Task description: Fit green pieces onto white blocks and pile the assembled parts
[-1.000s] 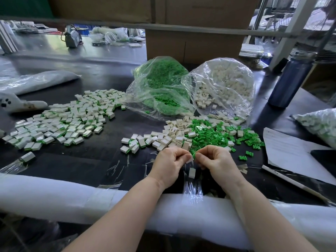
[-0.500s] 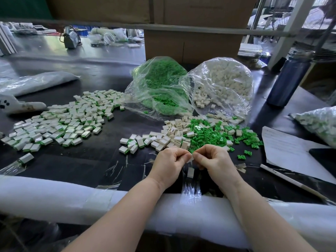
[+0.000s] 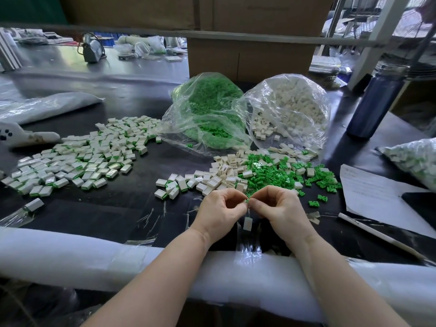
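Lower centre of frame: left hand [image 3: 218, 212] and right hand [image 3: 279, 208], knuckles up, forearms rising from the bottom edge over a white padded table edge [image 3: 70, 256]. Fingertips of both hands meet, pinching one small green piece [image 3: 247, 200] between them; whether a white block is held with it cannot be told. One white block [image 3: 247, 223] lies on the dark table just below the hands.

Centre, beyond the hands: loose white blocks [image 3: 224, 172] and, to their right, loose green pieces [image 3: 278, 175], unassembled stock, plentiful.

Centre left: pile of assembled parts [image 3: 87, 159], white with green edges, already large; a smaller assembled group [image 3: 172, 186] lies near the left hand.

Upper centre: clear bag of green pieces [image 3: 207, 114], beside it clear bag of white blocks [image 3: 290, 109], both well filled.

Right edge: another bag of assembled parts [image 3: 415, 159].

Assessment: many units finished, but loose stock and full bags suggest the greater share remains. Current unit appears at the fitting stage, not yet piled.
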`<control>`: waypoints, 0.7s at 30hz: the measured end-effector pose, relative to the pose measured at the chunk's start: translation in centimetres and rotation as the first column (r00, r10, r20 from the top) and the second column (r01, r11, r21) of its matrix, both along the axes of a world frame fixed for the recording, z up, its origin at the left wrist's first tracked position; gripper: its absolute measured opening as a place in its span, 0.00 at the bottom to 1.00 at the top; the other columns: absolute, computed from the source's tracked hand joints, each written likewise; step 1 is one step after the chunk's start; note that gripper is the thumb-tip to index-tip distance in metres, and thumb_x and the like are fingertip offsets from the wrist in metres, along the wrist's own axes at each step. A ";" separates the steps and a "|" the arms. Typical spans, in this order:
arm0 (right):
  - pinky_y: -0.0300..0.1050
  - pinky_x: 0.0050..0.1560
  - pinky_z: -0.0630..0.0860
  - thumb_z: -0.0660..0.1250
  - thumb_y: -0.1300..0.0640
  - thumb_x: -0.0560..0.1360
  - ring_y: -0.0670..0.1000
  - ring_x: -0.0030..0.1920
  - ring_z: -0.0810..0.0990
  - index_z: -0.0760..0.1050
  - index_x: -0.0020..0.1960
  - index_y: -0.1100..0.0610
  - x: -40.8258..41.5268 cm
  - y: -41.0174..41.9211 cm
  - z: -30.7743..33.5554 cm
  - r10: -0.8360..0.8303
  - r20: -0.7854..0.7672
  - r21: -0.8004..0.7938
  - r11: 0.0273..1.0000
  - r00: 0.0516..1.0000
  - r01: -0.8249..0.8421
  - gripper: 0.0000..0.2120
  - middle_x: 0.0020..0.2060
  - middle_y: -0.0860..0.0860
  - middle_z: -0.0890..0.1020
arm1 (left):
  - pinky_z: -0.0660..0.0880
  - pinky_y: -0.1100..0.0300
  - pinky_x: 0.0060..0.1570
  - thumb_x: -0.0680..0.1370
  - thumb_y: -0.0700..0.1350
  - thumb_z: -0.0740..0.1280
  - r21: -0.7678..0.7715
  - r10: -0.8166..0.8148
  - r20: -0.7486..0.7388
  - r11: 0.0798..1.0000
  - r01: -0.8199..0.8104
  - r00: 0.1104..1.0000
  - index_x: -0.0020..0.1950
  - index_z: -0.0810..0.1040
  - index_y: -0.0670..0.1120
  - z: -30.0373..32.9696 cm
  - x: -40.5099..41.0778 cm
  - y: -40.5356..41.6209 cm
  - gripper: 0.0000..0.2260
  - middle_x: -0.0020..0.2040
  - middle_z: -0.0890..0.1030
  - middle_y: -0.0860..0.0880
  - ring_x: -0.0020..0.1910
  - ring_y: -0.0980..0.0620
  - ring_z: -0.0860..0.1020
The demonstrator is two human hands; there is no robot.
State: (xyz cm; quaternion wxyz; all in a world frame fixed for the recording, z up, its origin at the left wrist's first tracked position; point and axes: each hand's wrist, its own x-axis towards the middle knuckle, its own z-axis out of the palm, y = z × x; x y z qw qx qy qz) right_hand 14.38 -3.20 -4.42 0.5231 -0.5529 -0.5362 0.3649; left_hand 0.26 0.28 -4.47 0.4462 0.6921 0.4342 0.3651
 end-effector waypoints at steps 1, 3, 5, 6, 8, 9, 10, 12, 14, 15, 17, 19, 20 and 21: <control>0.33 0.30 0.74 0.71 0.68 0.70 0.42 0.28 0.77 0.78 0.36 0.59 0.0 0.0 0.0 0.009 -0.005 0.007 1.000 1.000 -0.009 0.07 0.26 0.47 0.80 | 0.78 0.56 0.49 0.73 0.37 0.69 0.002 -0.003 -0.001 1.000 0.003 1.000 0.44 0.81 0.44 0.0 0.0 0.0 0.03 0.41 0.82 0.46 0.43 0.49 0.80; 0.34 0.30 0.74 0.70 0.68 0.71 0.43 0.28 0.78 0.79 0.36 0.58 0.0 0.0 0.0 0.032 -0.024 0.012 0.999 0.999 -0.031 0.08 0.27 0.48 0.81 | 0.78 0.58 0.48 0.73 0.37 0.69 -0.010 -0.009 0.015 1.000 0.009 1.000 0.43 0.81 0.45 -0.1 -0.1 0.1 0.03 0.40 0.82 0.47 0.42 0.50 0.80; 0.34 0.31 0.75 0.69 0.68 0.71 0.43 0.29 0.78 0.79 0.37 0.57 0.1 0.0 0.0 0.044 -0.040 0.017 0.999 0.998 -0.043 0.09 0.28 0.48 0.82 | 0.77 0.59 0.48 0.73 0.36 0.68 -0.039 -0.016 0.047 0.999 0.018 0.999 0.43 0.80 0.45 -0.1 -0.2 0.2 0.04 0.40 0.81 0.47 0.42 0.52 0.79; 0.34 0.31 0.75 0.69 0.68 0.72 0.43 0.29 0.78 0.80 0.37 0.57 0.1 0.0 0.0 0.043 -0.042 0.020 0.999 0.998 -0.042 0.09 0.28 0.48 0.82 | 0.77 0.58 0.48 0.73 0.36 0.68 -0.050 -0.020 0.059 0.998 0.022 0.998 0.43 0.80 0.44 0.0 -0.2 0.2 0.04 0.40 0.81 0.47 0.42 0.52 0.79; 0.34 0.32 0.75 0.69 0.67 0.72 0.43 0.31 0.79 0.80 0.38 0.56 0.2 0.1 -0.1 0.027 -0.037 0.027 0.999 0.999 -0.026 0.08 0.29 0.48 0.82 | 0.76 0.57 0.49 0.73 0.35 0.68 -0.062 -0.021 0.074 0.998 0.026 0.997 0.44 0.80 0.44 0.0 -0.3 0.2 0.04 0.41 0.81 0.47 0.42 0.51 0.78; 0.34 0.33 0.75 0.68 0.66 0.73 0.42 0.32 0.79 0.80 0.39 0.56 0.2 0.1 -0.2 0.019 -0.035 0.030 0.999 0.999 -0.018 0.07 0.30 0.47 0.82 | 0.76 0.58 0.48 0.73 0.36 0.68 -0.065 -0.021 0.082 0.998 0.026 0.996 0.44 0.80 0.44 0.1 -0.3 0.2 0.04 0.41 0.81 0.46 0.41 0.51 0.78; 0.34 0.33 0.75 0.68 0.65 0.74 0.42 0.32 0.79 0.80 0.40 0.57 0.2 0.2 -0.2 0.020 -0.046 0.028 0.999 0.999 -0.019 0.06 0.31 0.47 0.82 | 0.76 0.59 0.47 0.73 0.36 0.68 -0.067 -0.022 0.091 0.997 0.028 0.996 0.44 0.80 0.43 0.1 -0.4 0.1 0.04 0.41 0.81 0.46 0.41 0.51 0.78; 0.35 0.35 0.75 0.67 0.61 0.75 0.43 0.34 0.79 0.80 0.43 0.58 0.1 0.2 -0.4 0.047 -0.106 0.004 0.999 0.993 -0.046 0.04 0.33 0.49 0.83 | 0.76 0.60 0.45 0.74 0.36 0.68 -0.056 -0.037 0.103 0.998 0.043 0.994 0.45 0.80 0.44 0.2 -0.3 0.0 0.04 0.45 0.81 0.43 0.40 0.51 0.77; 0.40 0.38 0.76 0.64 0.52 0.75 0.48 0.37 0.79 0.80 0.45 0.58 0.1 0.3 -0.5 0.078 -0.095 -0.024 0.996 0.992 -0.081 0.11 0.35 0.56 0.82 | 0.77 0.60 0.46 0.74 0.37 0.69 -0.031 -0.056 0.101 0.998 0.060 0.993 0.45 0.80 0.46 0.3 -0.2 -0.1 0.05 0.50 0.78 0.41 0.42 0.48 0.78; 0.41 0.40 0.75 0.62 0.47 0.73 0.49 0.38 0.78 0.81 0.46 0.57 0.1 0.3 -0.5 0.102 -0.058 -0.035 0.994 0.993 -0.104 0.15 0.36 0.58 0.82 | 0.77 0.59 0.48 0.74 0.37 0.69 -0.026 -0.064 0.100 0.997 0.067 0.993 0.45 0.80 0.47 0.4 -0.2 -0.1 0.06 0.52 0.77 0.40 0.43 0.45 0.78; 0.37 0.39 0.75 0.60 0.44 0.71 0.47 0.38 0.79 0.82 0.42 0.52 0.1 0.4 -0.4 0.152 -0.015 -0.046 0.987 0.988 -0.152 0.16 0.34 0.52 0.82 | 0.78 0.56 0.50 0.74 0.37 0.69 -0.028 -0.073 0.109 0.997 0.076 0.991 0.45 0.80 0.48 0.5 -0.1 -0.2 0.06 0.54 0.74 0.39 0.45 0.41 0.78; 0.34 0.37 0.74 0.61 0.45 0.71 0.45 0.36 0.78 0.82 0.37 0.49 0.1 0.3 -0.3 0.192 -0.029 -0.047 0.980 0.981 -0.193 0.14 0.31 0.47 0.81 | 0.78 0.55 0.51 0.73 0.38 0.70 -0.033 -0.078 0.124 0.996 0.083 0.989 0.45 0.80 0.47 0.6 -0.1 -0.3 0.05 0.55 0.73 0.41 0.46 0.39 0.78; 0.33 0.37 0.73 0.61 0.46 0.71 0.44 0.35 0.78 0.82 0.37 0.50 0.1 0.3 -0.3 0.202 -0.049 -0.045 0.978 0.978 -0.204 0.13 0.30 0.47 0.81 | 0.78 0.56 0.50 0.73 0.38 0.70 -0.033 -0.080 0.124 0.996 0.085 0.989 0.45 0.80 0.47 0.6 -0.1 -0.3 0.05 0.55 0.72 0.41 0.46 0.39 0.78; 0.32 0.36 0.73 0.62 0.48 0.71 0.43 0.34 0.78 0.82 0.37 0.51 0.1 0.3 -0.3 0.205 -0.070 -0.045 0.977 0.976 -0.208 0.12 0.30 0.47 0.81 | 0.78 0.58 0.49 0.73 0.38 0.70 -0.033 -0.082 0.118 0.996 0.087 0.990 0.45 0.80 0.48 0.6 -0.1 -0.3 0.05 0.55 0.72 0.42 0.45 0.39 0.78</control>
